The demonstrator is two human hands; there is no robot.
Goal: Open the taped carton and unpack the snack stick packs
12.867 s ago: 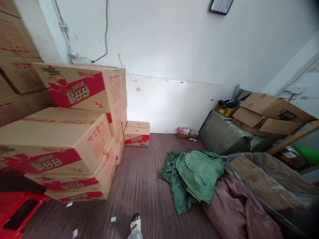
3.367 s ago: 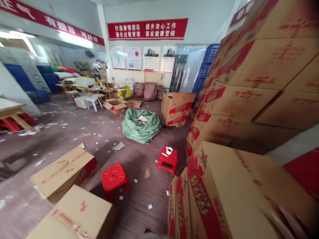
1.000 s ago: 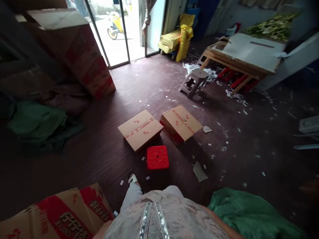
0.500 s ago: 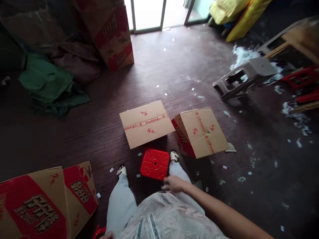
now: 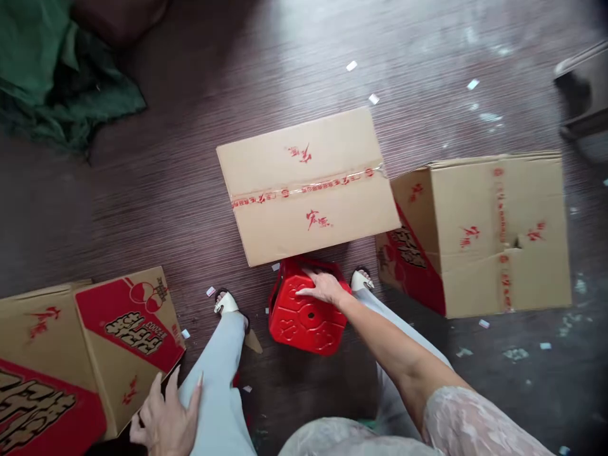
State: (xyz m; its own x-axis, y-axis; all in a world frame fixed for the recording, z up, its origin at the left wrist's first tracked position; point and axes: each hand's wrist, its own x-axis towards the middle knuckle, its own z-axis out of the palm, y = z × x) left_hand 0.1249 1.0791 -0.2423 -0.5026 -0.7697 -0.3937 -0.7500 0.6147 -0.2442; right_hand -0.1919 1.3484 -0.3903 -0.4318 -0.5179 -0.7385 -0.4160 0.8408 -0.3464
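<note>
Between my feet is a red plastic stool (image 5: 308,316), its top tilted toward me. My right hand (image 5: 325,288) grips the stool's far right edge, thumb and a finger showing on the top; the other fingers are hidden. At the lower left, my left hand (image 5: 166,411) is open with fingers spread and nothing in it. It hovers by my left trouser leg, close to the printed carton (image 5: 128,323) on the left. Just beyond the stool lies a brown taped carton (image 5: 313,196).
Another taped carton (image 5: 498,234) stands on the right. Green cloth (image 5: 52,82) is heaped at the upper left, and part of a grey stool (image 5: 589,88) shows at the right edge. Small white scraps are scattered over the dark floor (image 5: 180,190).
My view has tipped down and closer. My right hand has reached forward onto the red stool, which now tilts. My left hand has come up into view with fingers spread.
</note>
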